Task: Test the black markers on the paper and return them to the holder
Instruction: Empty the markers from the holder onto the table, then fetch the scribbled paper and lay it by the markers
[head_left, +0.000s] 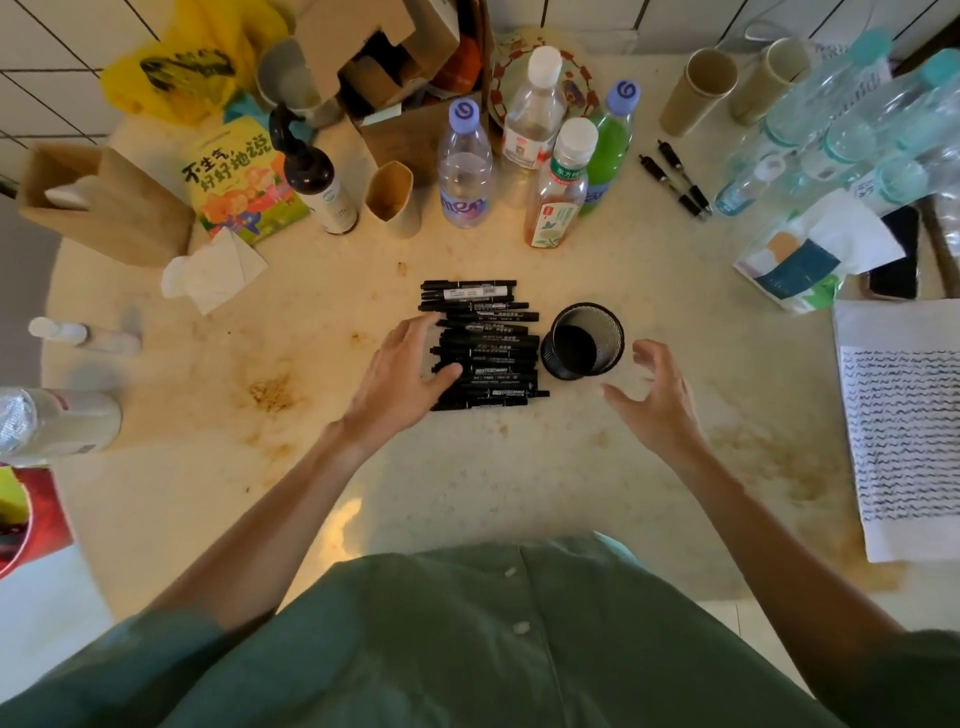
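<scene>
Black markers (485, 345) lie stacked side by side on the stained table (208, 415), just left of an upright mesh holder (583, 341). The left hand (402, 371) rests its fingers on the pile's left edge. The right hand (657, 402) hovers spread near the holder, and scribbled paper (906, 436) lies far right.

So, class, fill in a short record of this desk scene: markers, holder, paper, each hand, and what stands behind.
markers: black pile lying flat on the table, left of the holder
holder: black mesh cup, upright, looks empty
paper: sheet at the right edge, covered in wavy test lines
left hand: fingers resting on the pile
right hand: open, hovering beside the holder, holding nothing
behind: several bottles
</scene>
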